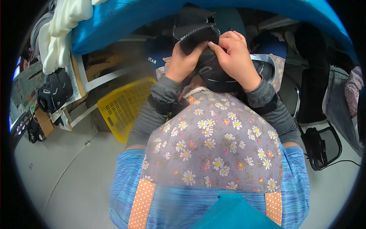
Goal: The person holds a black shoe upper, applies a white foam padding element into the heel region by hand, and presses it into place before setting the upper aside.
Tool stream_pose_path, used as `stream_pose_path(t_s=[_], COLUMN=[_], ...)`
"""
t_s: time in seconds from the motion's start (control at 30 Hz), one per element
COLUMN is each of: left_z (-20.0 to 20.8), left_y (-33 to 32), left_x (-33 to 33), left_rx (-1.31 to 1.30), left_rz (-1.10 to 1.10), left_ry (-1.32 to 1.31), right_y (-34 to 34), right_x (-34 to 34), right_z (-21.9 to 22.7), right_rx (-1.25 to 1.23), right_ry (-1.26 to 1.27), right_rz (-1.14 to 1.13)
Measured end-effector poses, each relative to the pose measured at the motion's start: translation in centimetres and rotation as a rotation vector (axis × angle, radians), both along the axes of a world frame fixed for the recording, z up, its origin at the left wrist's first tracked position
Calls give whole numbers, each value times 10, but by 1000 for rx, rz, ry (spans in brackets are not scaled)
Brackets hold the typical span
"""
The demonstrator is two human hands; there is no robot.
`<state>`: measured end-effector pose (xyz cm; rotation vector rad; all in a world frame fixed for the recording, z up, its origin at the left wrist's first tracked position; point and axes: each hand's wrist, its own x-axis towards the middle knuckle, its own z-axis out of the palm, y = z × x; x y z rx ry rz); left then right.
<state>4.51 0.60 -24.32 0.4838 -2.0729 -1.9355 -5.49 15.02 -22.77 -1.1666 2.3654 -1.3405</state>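
A black shoe upper [215,74] rests over my lap, its stitched black lining [194,36] standing up with pale zigzag stitching along the edge. My left hand [184,61] is closed on the lining's left side, thumb pressed against the edge. From the right, my right hand [237,57] pinches the same edge, its thumb tip close to the left thumb. The underside of the upper is hidden by my hands and lap. Beside my right wrist lies another black piece [265,68] with a pale curved rim, partly covered.
A yellow plastic basket [124,105] stands to my left. Black shoe uppers [55,91] lie on a cluttered bench at far left, under white foot-shaped pieces [63,34]. A blue covered surface [126,19] curves across the front. A black-framed chair [324,147] stands right.
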Motion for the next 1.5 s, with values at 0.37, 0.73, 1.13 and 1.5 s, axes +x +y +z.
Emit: stream_pose_path(t_s=[0.37, 0.73, 1.13, 1.5], left_z=[26, 24, 47, 93], left_y=[14, 8, 6, 11], left_x=[9, -16, -2, -1], left_rx=[-201, -359, 153, 591], left_rz=[77, 17, 108, 125], left_ry=[54, -238, -88, -28], right_y=[11, 9, 35, 107], right_x=[-5, -22, -17, 10], right_z=[2, -21, 16, -55], right_rx=[-228, -102, -318, -300], right_ry=[-101, -225, -37, -1014], right_rz=[63, 64, -195, 149])
